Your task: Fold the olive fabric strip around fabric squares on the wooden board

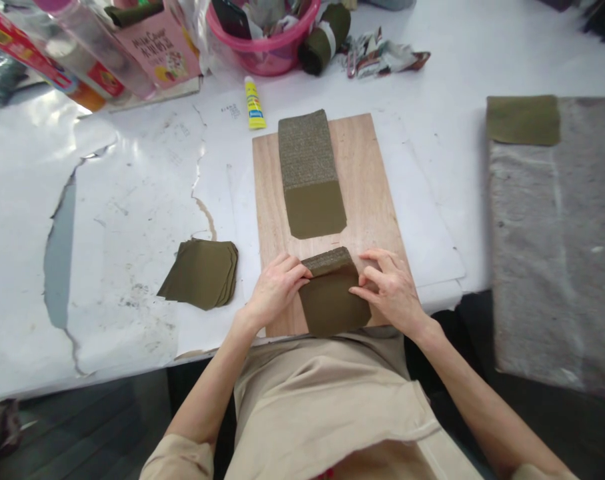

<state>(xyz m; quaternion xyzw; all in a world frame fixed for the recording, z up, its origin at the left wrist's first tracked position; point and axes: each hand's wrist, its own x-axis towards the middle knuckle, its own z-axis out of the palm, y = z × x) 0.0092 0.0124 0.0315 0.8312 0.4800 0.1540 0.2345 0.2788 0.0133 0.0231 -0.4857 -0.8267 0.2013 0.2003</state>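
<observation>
In front of me an olive fabric piece [335, 303] lies at the near end of a wooden board [369, 180], with a textured grey-green strip showing along its far edge. My left hand [281, 283] is closed, its fingertips pinching the left edge of the piece near that strip. On the opposite side, the thumb and forefinger of my right hand [389, 290] grip the right edge, while its other fingers are bent and raised. Farther up the board rests a stack of fabric pieces [308, 153], textured at the far part and plain olive at the near part.
Left of the board sits a pile of olive fabric pieces [202, 272]. A yellow glue tube [253, 103] lies beyond, near a pink basket [265, 57] and a fabric roll [325, 40]. At right is a grey padded surface [547, 247] bearing an olive patch [523, 120].
</observation>
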